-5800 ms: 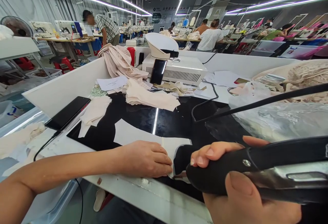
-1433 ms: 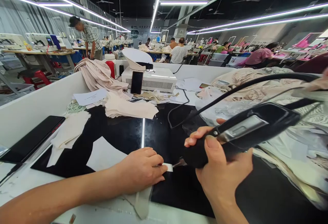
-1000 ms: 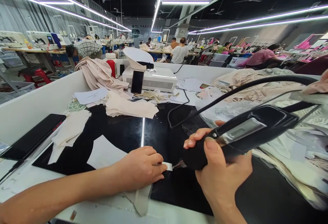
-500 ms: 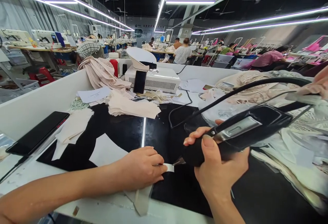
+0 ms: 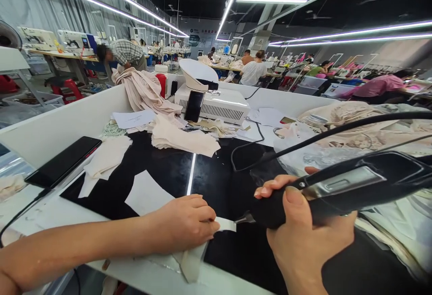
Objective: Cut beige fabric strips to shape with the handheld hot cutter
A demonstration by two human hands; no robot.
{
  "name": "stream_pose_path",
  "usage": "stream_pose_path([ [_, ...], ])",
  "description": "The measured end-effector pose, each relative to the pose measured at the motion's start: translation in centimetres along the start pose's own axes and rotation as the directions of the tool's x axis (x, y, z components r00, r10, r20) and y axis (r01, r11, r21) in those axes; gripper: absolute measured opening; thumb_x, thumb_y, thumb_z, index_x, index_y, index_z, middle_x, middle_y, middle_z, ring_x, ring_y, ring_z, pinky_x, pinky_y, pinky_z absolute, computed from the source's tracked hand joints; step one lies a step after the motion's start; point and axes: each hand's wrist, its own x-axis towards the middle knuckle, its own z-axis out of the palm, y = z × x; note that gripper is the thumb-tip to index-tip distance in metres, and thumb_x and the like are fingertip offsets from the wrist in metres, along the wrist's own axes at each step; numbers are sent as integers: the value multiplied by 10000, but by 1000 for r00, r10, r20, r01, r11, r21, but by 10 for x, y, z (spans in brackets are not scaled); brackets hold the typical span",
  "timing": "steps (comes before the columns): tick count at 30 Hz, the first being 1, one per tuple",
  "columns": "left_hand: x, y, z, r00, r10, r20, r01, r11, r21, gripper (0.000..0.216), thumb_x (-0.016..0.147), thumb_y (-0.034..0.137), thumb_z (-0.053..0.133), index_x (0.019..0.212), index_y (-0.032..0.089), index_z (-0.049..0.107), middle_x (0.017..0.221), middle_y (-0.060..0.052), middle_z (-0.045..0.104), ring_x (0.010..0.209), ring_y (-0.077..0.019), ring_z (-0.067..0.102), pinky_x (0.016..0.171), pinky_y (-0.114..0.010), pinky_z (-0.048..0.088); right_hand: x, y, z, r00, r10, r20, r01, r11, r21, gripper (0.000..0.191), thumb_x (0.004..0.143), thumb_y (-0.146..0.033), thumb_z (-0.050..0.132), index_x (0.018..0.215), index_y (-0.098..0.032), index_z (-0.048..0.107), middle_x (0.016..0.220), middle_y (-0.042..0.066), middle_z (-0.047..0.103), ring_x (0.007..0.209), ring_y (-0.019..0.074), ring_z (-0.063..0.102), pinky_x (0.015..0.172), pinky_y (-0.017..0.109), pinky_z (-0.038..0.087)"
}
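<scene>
My left hand [image 5: 184, 223] rests on the black work surface [image 5: 229, 250], fingers closed and pressed down on a small white strip [image 5: 227, 224]. The strip's free end sticks out to the right of my fingertips. My right hand [image 5: 297, 223] grips a black corded handheld tool [image 5: 357, 187] with a silver plate on its side. Its narrow metal tip is right at the strip's free end; whether they touch I cannot tell. By my left wrist lies a white curved piece [image 5: 146, 191]. A pale, pointed fabric piece [image 5: 189, 265] hangs at the front edge, below my left hand.
A stack of cream fabric pieces [image 5: 182, 135] lies farther back, before a white vented box [image 5: 216, 104] with a phone [image 5: 194, 106] leaning on it. Another phone [image 5: 64, 160] is at left. Lace fabric [image 5: 357, 119] heaps at right, behind the tool's cable [image 5: 324, 133].
My view has shifted slightly, so the background sits farther right. More of the strip shows past my left fingers. The tool and my right hand appear farther right, its tip still by the strip's end.
</scene>
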Motion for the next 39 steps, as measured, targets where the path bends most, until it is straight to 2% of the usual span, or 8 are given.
stream_pose_path([
  [8,0,-1,9,1000,-6,-18,6,1000,-18,179,1169,153,662,1008,172,738,980,-38,726,845,-198,653,891,-345,603,-5,-6,14,997,72,42,-74,995,60,455,790,-361,1011,1142,-294,731,728,-84,739,529,178,662,511,322,624],
  [15,0,0,10,998,-3,-68,2,1000,-17,165,1168,136,668,1022,162,741,956,-29,708,837,-198,647,867,-342,588,-9,-2,20,996,62,57,-66,995,71,449,782,-351,1015,1126,-295,732,712,-88,736,509,186,661,484,331,610],
  [20,0,2,8,999,-7,-51,6,1000,-10,168,1161,134,678,1004,163,731,944,-25,690,836,-196,650,870,-343,585,-8,-4,20,996,63,65,-66,996,53,443,782,-330,1010,1124,-299,728,723,-86,760,513,184,670,488,336,628],
  [26,2,2,8,1000,-4,-28,4,1000,8,184,1163,140,684,985,175,721,966,-35,697,847,-195,656,899,-343,590,0,-5,12,998,56,16,-56,997,45,428,784,-362,1010,1110,-302,739,713,-99,733,512,176,663,475,321,627],
  [34,1,2,8,999,-7,-50,7,1000,13,179,1140,144,723,965,178,706,952,-22,688,819,-188,643,886,-344,587,-2,-3,11,998,57,42,-59,997,46,457,781,-335,1027,1130,-283,738,725,-75,767,526,175,686,502,319,658],
  [39,0,1,5,1000,-3,-28,3,1000,4,167,1152,138,706,989,175,709,972,-22,699,849,-191,651,918,-344,591,-6,-8,9,996,84,35,-87,993,82,401,807,-335,998,1124,-291,756,710,-89,727,514,184,676,470,331,636],
])
